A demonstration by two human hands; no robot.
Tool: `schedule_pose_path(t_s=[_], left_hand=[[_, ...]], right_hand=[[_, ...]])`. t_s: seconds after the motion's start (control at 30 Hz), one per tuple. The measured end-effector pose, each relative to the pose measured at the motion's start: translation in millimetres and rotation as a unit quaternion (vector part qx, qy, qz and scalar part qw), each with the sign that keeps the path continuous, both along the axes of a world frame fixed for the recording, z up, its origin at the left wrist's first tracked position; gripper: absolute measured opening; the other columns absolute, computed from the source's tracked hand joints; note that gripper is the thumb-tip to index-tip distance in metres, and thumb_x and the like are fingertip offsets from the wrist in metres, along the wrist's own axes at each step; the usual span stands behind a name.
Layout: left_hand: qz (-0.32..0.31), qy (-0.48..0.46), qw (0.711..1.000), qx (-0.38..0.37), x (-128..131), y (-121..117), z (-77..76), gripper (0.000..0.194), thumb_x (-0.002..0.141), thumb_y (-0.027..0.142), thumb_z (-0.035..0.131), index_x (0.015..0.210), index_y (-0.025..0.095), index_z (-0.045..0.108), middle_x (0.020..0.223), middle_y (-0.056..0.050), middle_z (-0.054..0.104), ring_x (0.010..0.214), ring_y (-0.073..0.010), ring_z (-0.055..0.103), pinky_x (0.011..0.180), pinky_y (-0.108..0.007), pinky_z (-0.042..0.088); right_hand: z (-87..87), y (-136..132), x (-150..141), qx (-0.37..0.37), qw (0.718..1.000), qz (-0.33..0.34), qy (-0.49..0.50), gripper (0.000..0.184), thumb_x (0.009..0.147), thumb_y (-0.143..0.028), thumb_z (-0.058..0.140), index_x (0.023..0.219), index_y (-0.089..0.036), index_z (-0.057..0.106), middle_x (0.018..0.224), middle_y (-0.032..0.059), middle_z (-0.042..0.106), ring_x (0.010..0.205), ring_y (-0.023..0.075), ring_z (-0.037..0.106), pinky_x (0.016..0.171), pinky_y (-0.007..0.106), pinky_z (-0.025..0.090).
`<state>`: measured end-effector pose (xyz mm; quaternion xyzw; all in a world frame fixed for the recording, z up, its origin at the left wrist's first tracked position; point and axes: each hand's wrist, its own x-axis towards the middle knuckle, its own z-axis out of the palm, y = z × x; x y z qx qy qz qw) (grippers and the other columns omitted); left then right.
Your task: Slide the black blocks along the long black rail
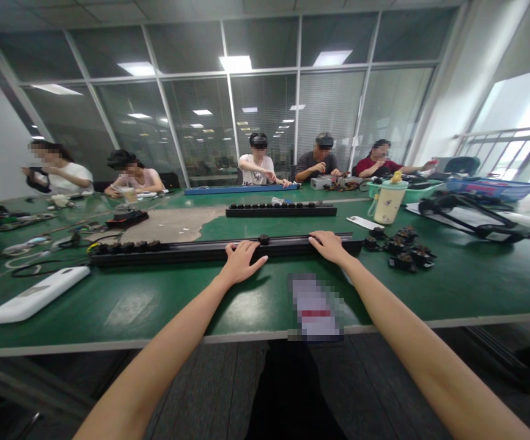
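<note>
A long black rail (191, 252) lies across the green table in front of me. Several small black parts sit along its left end, and a single small black part (263, 239) stands near its middle. My left hand (243, 261) rests its fingers on the rail just left of that part, thumb stretched out to the side. Farther right, my right hand (327, 246) has its fingers bent over the rail's top edge; its fingertips are partly hidden. A phone with a blurred screen (315, 305) lies at the table's front edge between my forearms.
Beyond my rail is another black rail (280, 211) with parts on top. Loose black parts (404, 250), a cup (389, 203) and a white phone (364, 223) lie right. A white elongated case (38, 295) lies left. Several people sit across the table (154, 318).
</note>
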<state>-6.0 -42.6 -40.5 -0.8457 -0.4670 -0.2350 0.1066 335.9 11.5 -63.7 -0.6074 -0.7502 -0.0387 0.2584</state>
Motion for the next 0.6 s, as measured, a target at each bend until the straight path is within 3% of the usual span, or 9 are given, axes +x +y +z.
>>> schedule_pose_path(t_s=[0.17, 0.43, 0.6], left_hand=[[-0.002, -0.005, 1.0, 0.005, 1, -1, 0.1, 0.057, 0.101, 0.061, 0.042, 0.141, 0.024, 0.059, 0.143, -0.013, 0.062, 0.135, -0.032, 0.05, 0.107, -0.053, 0.028], [-0.015, -0.008, 1.0, 0.006, 7, -4, -0.9, 0.057, 0.102, 0.061, 0.041, 0.142, 0.023, 0.057, 0.144, -0.014, 0.061, 0.135, -0.0309, 0.049, 0.109, -0.053, 0.026], [-0.01, -0.004, 1.0, 0.008, 7, -4, -2.4, 0.056, 0.102, 0.06, 0.04, 0.142, 0.025, 0.057, 0.144, -0.012, 0.06, 0.136, -0.0303, 0.048, 0.113, -0.054, 0.022]], right_hand=[[-3.0, 1, -8, 0.032, 0.999, 0.009, -0.002, 0.043, 0.105, -0.04, 0.044, 0.134, -0.021, 0.068, 0.144, 0.0133, 0.063, 0.136, 0.0293, 0.054, 0.112, 0.048, 0.042], [10.3, -6, -46, 0.082, 0.966, 0.244, 0.012, 0.041, 0.106, -0.039, 0.043, 0.133, -0.024, 0.069, 0.136, 0.0091, 0.069, 0.13, 0.0251, 0.059, 0.114, 0.047, 0.042], [14.4, -10, -73, 0.078, 0.965, 0.251, -0.011, 0.039, 0.105, -0.037, 0.047, 0.135, -0.024, 0.069, 0.138, 0.012, 0.067, 0.132, 0.0263, 0.057, 0.112, 0.048, 0.042]])
